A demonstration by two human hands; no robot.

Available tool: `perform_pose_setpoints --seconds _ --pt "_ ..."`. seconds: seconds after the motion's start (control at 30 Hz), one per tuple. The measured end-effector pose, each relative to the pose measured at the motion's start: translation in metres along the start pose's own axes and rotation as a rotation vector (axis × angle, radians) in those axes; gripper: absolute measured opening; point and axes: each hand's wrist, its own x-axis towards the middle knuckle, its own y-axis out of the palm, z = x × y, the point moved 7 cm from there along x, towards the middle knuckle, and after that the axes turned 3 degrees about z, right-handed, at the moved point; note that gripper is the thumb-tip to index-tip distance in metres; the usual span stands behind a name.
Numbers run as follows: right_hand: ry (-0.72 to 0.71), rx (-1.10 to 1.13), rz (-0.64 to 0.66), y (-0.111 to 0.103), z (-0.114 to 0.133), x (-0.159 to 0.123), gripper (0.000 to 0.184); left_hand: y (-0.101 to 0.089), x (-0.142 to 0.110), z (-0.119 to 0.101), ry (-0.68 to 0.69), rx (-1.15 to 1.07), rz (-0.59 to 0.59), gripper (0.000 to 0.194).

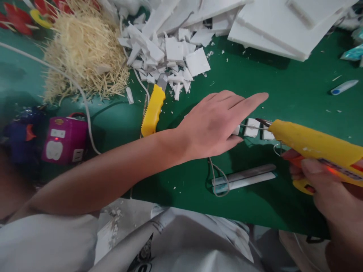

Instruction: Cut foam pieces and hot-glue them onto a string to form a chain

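Observation:
My left hand (212,124) is palm down, its index finger stretched out and the other fingers curled under. Its thumb lies against a small white foam block (236,130), partly hidden by the hand. Farther right are more white foam blocks (251,128) in a row. A thin cord (256,127) runs across them, and a cord loop (222,190) hangs out below the hand. My right hand (320,181) is wrapped around the handle of a yellow glue gun (314,141), finger at its orange trigger. The gun's nozzle points left, close over the blocks.
Two glue sticks (246,180) lie near the front edge. A yellow utility knife (153,111) rests left of my hand. Foam scraps (174,51), foam sheets (283,22) and straw (85,49) are piled behind. A magenta power socket (65,139) stands left; a pen (344,87) lies right.

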Motion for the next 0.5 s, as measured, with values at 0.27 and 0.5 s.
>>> perform_pose_setpoints --seconds 0.27,0.5 --pt "-0.171 -0.058 0.014 -0.004 0.003 -0.001 0.023 0.013 0.012 -0.004 -0.054 -0.101 0.02 0.062" --pt "-0.217 -0.165 0.092 -0.002 -0.021 0.001 0.017 0.02 0.014 -0.005 -0.039 -0.083 0.038 0.061"
